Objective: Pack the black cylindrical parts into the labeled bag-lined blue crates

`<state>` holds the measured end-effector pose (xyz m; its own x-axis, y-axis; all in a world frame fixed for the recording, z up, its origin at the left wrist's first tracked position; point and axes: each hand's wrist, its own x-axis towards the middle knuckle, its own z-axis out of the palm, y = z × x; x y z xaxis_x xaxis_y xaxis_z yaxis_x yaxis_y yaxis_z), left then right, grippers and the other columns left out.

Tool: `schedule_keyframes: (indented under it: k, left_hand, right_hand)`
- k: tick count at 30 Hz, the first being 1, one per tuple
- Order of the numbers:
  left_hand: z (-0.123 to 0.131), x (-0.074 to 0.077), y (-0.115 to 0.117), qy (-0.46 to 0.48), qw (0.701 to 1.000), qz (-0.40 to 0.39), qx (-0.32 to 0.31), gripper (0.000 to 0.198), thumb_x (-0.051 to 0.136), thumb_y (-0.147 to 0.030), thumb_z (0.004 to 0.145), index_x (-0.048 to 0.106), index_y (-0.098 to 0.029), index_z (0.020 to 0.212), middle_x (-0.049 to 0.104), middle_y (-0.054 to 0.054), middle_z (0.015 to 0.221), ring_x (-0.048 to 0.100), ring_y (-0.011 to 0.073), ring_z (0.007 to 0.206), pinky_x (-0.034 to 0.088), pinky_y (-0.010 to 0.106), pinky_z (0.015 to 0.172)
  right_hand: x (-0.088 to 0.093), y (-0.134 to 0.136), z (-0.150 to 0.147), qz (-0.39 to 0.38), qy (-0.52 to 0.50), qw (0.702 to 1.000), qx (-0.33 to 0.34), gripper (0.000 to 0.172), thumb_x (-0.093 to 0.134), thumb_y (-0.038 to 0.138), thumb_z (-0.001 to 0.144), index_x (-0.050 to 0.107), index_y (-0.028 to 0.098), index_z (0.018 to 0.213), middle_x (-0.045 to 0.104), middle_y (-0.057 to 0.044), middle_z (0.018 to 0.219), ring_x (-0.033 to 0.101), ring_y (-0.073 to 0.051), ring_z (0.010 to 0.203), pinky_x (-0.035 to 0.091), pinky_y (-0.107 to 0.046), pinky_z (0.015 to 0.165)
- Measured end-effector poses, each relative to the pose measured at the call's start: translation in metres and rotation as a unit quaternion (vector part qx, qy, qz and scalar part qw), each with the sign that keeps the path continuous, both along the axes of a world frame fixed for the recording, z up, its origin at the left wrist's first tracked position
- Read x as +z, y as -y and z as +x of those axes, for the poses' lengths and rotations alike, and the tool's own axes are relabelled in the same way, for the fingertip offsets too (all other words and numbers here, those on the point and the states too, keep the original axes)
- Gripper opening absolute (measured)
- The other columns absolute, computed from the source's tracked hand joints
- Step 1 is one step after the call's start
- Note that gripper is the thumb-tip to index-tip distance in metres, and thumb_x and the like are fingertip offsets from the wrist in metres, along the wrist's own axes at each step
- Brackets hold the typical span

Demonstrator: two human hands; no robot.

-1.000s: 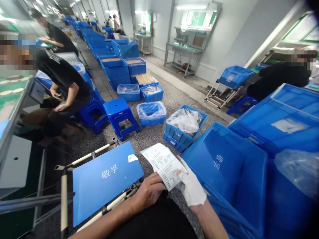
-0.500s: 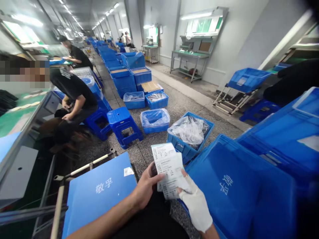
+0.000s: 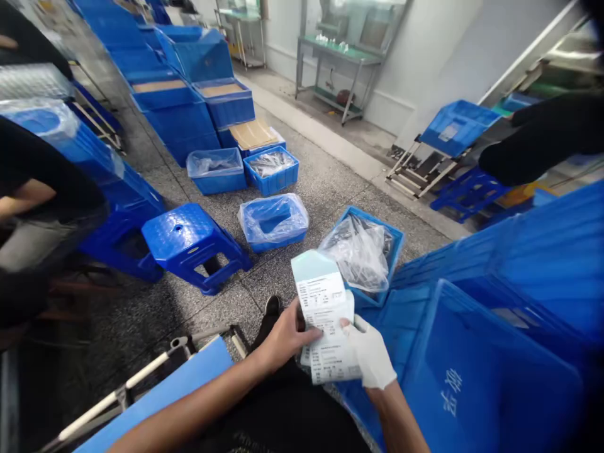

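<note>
A small stack of printed papers (image 3: pixel 325 321) with a pale blue top edge stands upright in front of me, covered in lines of small text. My left hand (image 3: pixel 287 336), bare, grips the stack's lower left side. My right hand (image 3: pixel 370 352), in a white glove, pinches the right side with its fingertips. Just below and right of the hands lies a blue plastic crate (image 3: pixel 491 377) with white characters on its side. A dark shoe (image 3: pixel 272 308) shows beyond my left hand.
A blue board (image 3: pixel 160 396) on a white-tubed frame lies at lower left. Ahead, on the speckled floor, stand a blue stool (image 3: pixel 186 242) and bag-lined blue crates (image 3: pixel 363 255). Stacked crates line the aisle. Co-workers sit at both sides.
The papers have turned more upright, and their sheets are more spread. The whole scene has slid left and up in view, so the blue board has dropped mostly out of frame.
</note>
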<state>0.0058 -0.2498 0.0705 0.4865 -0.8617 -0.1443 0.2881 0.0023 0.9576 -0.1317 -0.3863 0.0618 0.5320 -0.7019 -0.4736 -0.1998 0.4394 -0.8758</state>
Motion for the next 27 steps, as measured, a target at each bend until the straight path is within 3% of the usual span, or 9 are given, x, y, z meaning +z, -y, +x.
schedule_keyframes:
  k: [2, 4, 5, 7, 9, 13, 16, 19, 27]
  left_hand:
    - [0.049, 0.007, -0.002, 0.11, 0.989, 0.05, 0.09, 0.072, 0.079, -0.029, 0.076, 0.043, -0.021, 0.138, 0.061, 0.013, 0.122, 0.063, 0.028, 0.107, 0.051, 0.046, 0.094]
    - [0.093, 0.018, -0.001, 0.269, 0.944, 0.068, 0.18, 0.059, 0.075, -0.03, 0.079, 0.051, -0.024, 0.133, 0.06, 0.012, 0.125, 0.058, 0.0294, 0.115, 0.045, 0.051, 0.102]
    - [0.112, 0.024, 0.002, 0.344, 0.918, 0.056, 0.186, 0.05, 0.074, -0.031, 0.081, 0.057, -0.025, 0.128, 0.059, 0.012, 0.128, 0.055, 0.0303, 0.12, 0.04, 0.053, 0.107]
    - [0.144, 0.037, 0.013, 0.439, 0.891, 0.011, 0.117, 0.042, 0.073, -0.032, 0.082, 0.064, -0.028, 0.123, 0.057, 0.01, 0.135, 0.05, 0.0309, 0.128, 0.028, 0.056, 0.116]
    - [0.169, 0.048, 0.028, 0.454, 0.89, -0.019, 0.032, 0.046, 0.072, -0.036, 0.083, 0.063, -0.03, 0.128, 0.06, 0.009, 0.135, 0.052, 0.0295, 0.128, 0.025, 0.055, 0.118]
    - [0.204, 0.059, 0.052, 0.434, 0.901, -0.015, -0.009, 0.054, 0.07, -0.041, 0.084, 0.057, -0.028, 0.135, 0.064, 0.008, 0.131, 0.059, 0.0269, 0.122, 0.029, 0.052, 0.118]
    - [0.221, 0.064, 0.063, 0.441, 0.897, 0.001, -0.032, 0.052, 0.066, -0.04, 0.088, 0.055, -0.028, 0.137, 0.064, 0.008, 0.131, 0.062, 0.0258, 0.119, 0.039, 0.046, 0.112]
    - [0.232, 0.067, 0.082, 0.437, 0.899, 0.017, -0.033, 0.049, 0.062, -0.038, 0.091, 0.055, -0.027, 0.138, 0.065, 0.008, 0.13, 0.064, 0.0251, 0.116, 0.052, 0.036, 0.099]
    - [0.261, 0.079, 0.184, 0.492, 0.867, -0.029, -0.07, 0.044, 0.059, -0.036, 0.093, 0.059, -0.024, 0.135, 0.065, 0.008, 0.129, 0.064, 0.0266, 0.116, 0.052, 0.039, 0.099]
  right_hand:
    - [0.007, 0.009, 0.04, -0.005, -0.024, 1.0, 0.003, 0.047, 0.078, 0.045, 0.065, 0.068, 0.012, 0.096, 0.074, -0.008, 0.081, 0.066, -0.027, 0.07, 0.052, -0.034, 0.061]
    - [0.018, 0.016, 0.074, -0.012, -0.041, 0.999, 0.015, 0.044, 0.077, 0.045, 0.066, 0.068, 0.013, 0.095, 0.074, -0.007, 0.081, 0.066, -0.027, 0.072, 0.052, -0.034, 0.063]
    - [0.024, 0.018, 0.089, -0.016, -0.046, 0.998, 0.026, 0.043, 0.076, 0.045, 0.067, 0.068, 0.013, 0.095, 0.073, -0.007, 0.081, 0.066, -0.027, 0.073, 0.052, -0.035, 0.064]
    - [0.036, 0.022, 0.116, -0.027, -0.045, 0.997, 0.059, 0.043, 0.077, 0.043, 0.068, 0.069, 0.013, 0.098, 0.074, -0.008, 0.087, 0.066, -0.03, 0.082, 0.052, -0.037, 0.071]
    - [0.045, 0.024, 0.14, -0.055, -0.04, 0.993, 0.097, 0.045, 0.077, 0.041, 0.07, 0.07, 0.015, 0.106, 0.074, -0.008, 0.1, 0.064, -0.033, 0.096, 0.052, -0.04, 0.083]
    - [0.055, 0.037, 0.178, -0.133, -0.024, 0.979, 0.155, 0.047, 0.07, 0.039, 0.077, 0.067, 0.018, 0.118, 0.069, -0.008, 0.119, 0.058, -0.034, 0.113, 0.047, -0.043, 0.098]
    - [0.056, 0.054, 0.201, -0.162, -0.015, 0.966, 0.201, 0.034, 0.066, 0.037, 0.079, 0.07, 0.017, 0.106, 0.072, -0.007, 0.106, 0.063, -0.034, 0.101, 0.049, -0.042, 0.092]
    - [0.055, 0.079, 0.22, -0.181, -0.013, 0.962, 0.202, 0.026, 0.065, 0.037, 0.078, 0.072, 0.016, 0.091, 0.073, -0.006, 0.089, 0.065, -0.033, 0.089, 0.051, -0.041, 0.083]
    - [0.06, 0.166, 0.25, -0.196, 0.07, 0.965, 0.156, 0.031, 0.062, 0.04, 0.081, 0.073, 0.016, 0.096, 0.074, -0.007, 0.092, 0.065, -0.032, 0.09, 0.053, -0.04, 0.08]
